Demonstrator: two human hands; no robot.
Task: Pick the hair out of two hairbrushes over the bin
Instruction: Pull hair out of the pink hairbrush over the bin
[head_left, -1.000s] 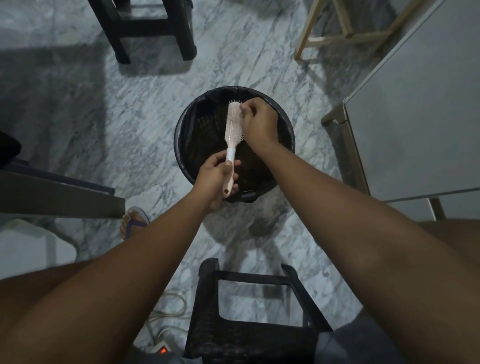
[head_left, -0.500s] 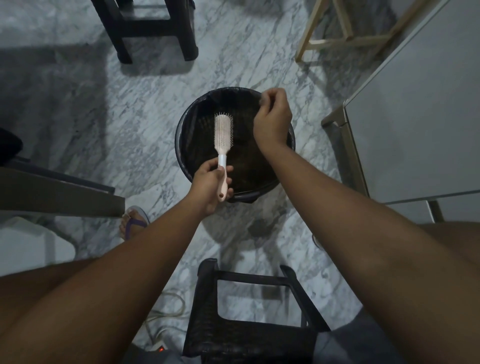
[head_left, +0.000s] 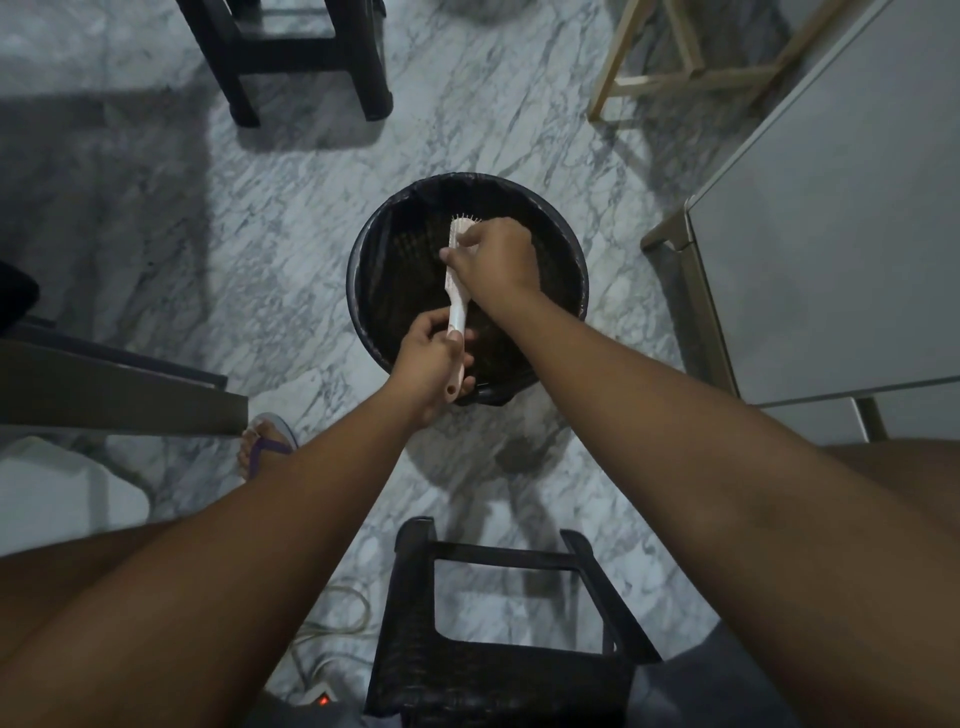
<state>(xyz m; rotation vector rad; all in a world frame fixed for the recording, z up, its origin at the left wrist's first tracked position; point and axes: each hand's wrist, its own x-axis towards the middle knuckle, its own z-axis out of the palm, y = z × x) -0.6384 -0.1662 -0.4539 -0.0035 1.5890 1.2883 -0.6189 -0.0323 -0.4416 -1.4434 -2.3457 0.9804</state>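
Observation:
A round black bin (head_left: 563, 249) with a dark liner stands on the marble floor ahead of me. Over it I hold a white and pink hairbrush (head_left: 458, 301). My left hand (head_left: 434, 364) is closed around its handle at the bin's near rim. My right hand (head_left: 496, 260) rests on the bristle head, fingers pinched into the bristles, covering most of the head. Only the brush tip shows past my fingers. Whether hair is between my fingers is too small to tell. No second hairbrush is in view.
A black stool (head_left: 498, 670) stands just below my arms, and another black stool (head_left: 291, 57) beyond the bin. A grey cabinet (head_left: 841, 218) is at the right, a wooden frame (head_left: 675, 67) behind it. A cable and power strip (head_left: 322, 696) lie near my sandalled foot (head_left: 262, 447).
My right hand, which had lifted away to the bin's far right rim, has come back down onto the brush head. The brush has tilted slightly to the right.

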